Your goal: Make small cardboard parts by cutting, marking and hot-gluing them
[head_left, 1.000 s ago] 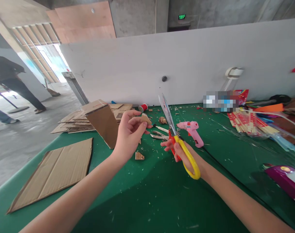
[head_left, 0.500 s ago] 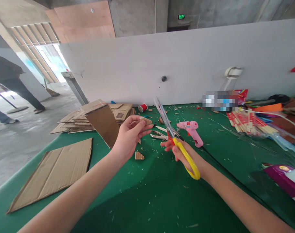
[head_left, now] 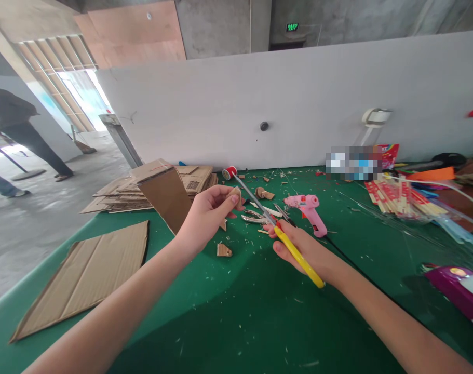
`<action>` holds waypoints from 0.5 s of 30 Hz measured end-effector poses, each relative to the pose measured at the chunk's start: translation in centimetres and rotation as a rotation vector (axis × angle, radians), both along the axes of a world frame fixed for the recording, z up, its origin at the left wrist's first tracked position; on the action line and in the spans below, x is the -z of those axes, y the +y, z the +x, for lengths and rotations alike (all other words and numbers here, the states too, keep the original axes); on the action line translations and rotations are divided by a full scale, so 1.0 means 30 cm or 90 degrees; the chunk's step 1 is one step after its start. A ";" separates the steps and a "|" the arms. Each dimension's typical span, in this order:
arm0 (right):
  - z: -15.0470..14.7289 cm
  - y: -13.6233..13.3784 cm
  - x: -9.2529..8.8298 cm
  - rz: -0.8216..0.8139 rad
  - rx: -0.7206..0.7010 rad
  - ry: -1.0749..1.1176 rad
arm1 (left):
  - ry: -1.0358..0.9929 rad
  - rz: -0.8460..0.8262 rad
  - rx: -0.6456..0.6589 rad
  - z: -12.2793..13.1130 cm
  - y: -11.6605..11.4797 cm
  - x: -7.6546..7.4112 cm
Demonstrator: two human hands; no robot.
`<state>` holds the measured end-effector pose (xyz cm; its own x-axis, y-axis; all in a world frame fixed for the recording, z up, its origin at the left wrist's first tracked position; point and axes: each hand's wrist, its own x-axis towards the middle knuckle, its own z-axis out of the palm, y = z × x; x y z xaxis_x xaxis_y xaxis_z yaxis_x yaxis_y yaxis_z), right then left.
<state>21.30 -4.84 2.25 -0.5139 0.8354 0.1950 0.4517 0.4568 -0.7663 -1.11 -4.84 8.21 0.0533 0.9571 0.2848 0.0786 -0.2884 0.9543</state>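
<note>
My left hand (head_left: 207,215) is raised over the green table (head_left: 236,311), fingers pinched on a small cardboard piece (head_left: 234,195). My right hand (head_left: 302,249) grips the yellow-and-red handled scissors (head_left: 277,228). Their blades slant up and left, lying right beside the cardboard piece. Another small cardboard scrap (head_left: 223,251) lies on the table below my left hand.
A pink glue gun (head_left: 310,210), metal pliers (head_left: 255,218) and a red thread spool (head_left: 229,172) lie behind the hands. Flat cardboard sheets (head_left: 88,275) and a cardboard stack (head_left: 158,187) are at left; packets of sticks (head_left: 400,197) at right. A person stands far left on the floor.
The scissors have tilted down and to the left, their blades now reaching the cardboard piece. My left hand has lowered slightly, still pinching the piece.
</note>
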 end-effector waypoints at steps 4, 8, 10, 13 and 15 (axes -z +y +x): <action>-0.007 -0.006 0.005 -0.020 -0.014 0.012 | 0.006 0.013 -0.003 -0.003 0.002 0.004; -0.007 -0.007 0.009 -0.043 -0.021 0.048 | -0.014 -0.011 -0.006 0.003 0.002 0.014; -0.008 -0.009 0.006 -0.050 -0.018 0.055 | -0.033 -0.008 0.000 0.006 0.000 0.016; -0.013 -0.012 0.005 -0.061 -0.012 0.059 | -0.052 0.003 0.001 0.008 -0.003 0.014; -0.017 -0.011 0.011 -0.061 -0.005 0.066 | -0.058 0.007 -0.001 0.009 -0.004 0.013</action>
